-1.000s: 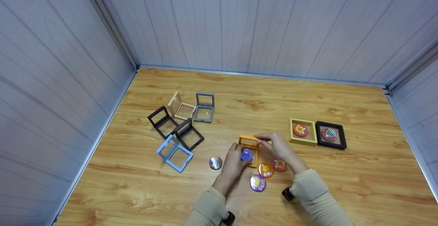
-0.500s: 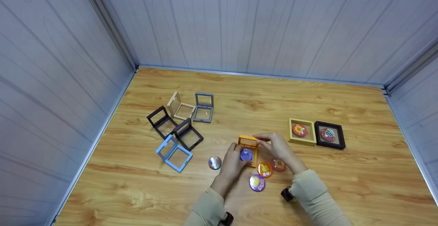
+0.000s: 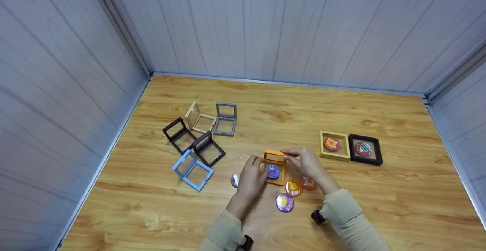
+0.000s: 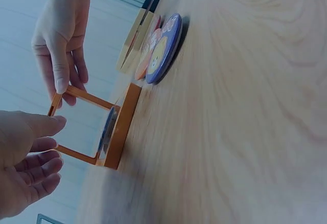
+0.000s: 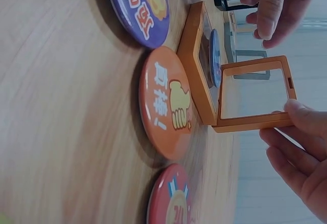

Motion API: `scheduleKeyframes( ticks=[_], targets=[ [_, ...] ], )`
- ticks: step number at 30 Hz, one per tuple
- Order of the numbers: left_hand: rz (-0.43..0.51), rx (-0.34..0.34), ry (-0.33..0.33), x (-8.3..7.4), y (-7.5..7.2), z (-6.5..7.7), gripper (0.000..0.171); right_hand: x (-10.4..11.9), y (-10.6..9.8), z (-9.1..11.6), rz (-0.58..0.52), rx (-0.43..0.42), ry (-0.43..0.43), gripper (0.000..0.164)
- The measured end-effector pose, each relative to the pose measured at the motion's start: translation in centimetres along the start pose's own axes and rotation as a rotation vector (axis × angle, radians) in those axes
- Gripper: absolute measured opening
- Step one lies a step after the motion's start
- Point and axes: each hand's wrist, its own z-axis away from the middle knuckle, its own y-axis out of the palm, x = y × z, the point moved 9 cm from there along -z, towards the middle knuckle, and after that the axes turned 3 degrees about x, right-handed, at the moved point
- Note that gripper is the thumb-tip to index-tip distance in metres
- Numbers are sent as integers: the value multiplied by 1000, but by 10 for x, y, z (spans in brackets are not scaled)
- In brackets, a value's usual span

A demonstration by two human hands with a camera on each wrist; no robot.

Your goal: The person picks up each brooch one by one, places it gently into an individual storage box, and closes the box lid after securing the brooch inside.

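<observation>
An orange hinged display frame (image 5: 196, 60) stands open on the table, its lid (image 5: 255, 119) raised. Inside the base lies a blue-purple button badge (image 3: 272, 171). My right hand (image 3: 306, 163) pinches a side of the lid between thumb and fingers, as the right wrist view (image 5: 301, 147) shows. My left hand (image 3: 250, 177) hovers at the frame's left side, fingers loosely bent with nothing between them; the right wrist view shows a gap from those fingers to the lid. Close in front of the frame lie an orange badge (image 3: 294, 188), a purple badge (image 3: 284, 202) and a red badge (image 3: 308, 183).
Left on the table are several open frames, among them a light blue frame (image 3: 199, 176), a grey frame (image 3: 225, 125) and a beige frame (image 3: 205, 123). To the right, a yellow frame (image 3: 334, 156) and a black frame (image 3: 365, 161) each contain a badge. A shiny badge (image 3: 235, 180) is partly hidden.
My left hand has drawn back left from the blue-purple badge, uncovering more of it and covering part of the shiny badge. The right hand stays at the lid.
</observation>
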Motion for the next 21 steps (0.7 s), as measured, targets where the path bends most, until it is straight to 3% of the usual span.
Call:
scheduleKeyframes(
  ticks=[9, 13, 21],
  targets=[
    [39, 122, -111, 16, 13, 14, 43, -1, 2, 2, 15, -13, 33, 21],
    [18, 131, -118, 20, 15, 16, 47, -2, 1, 3, 10, -25, 42, 20],
    [-71, 135, -115, 24, 19, 17, 28, -1, 2, 5, -9, -49, 32, 20]
  ],
)
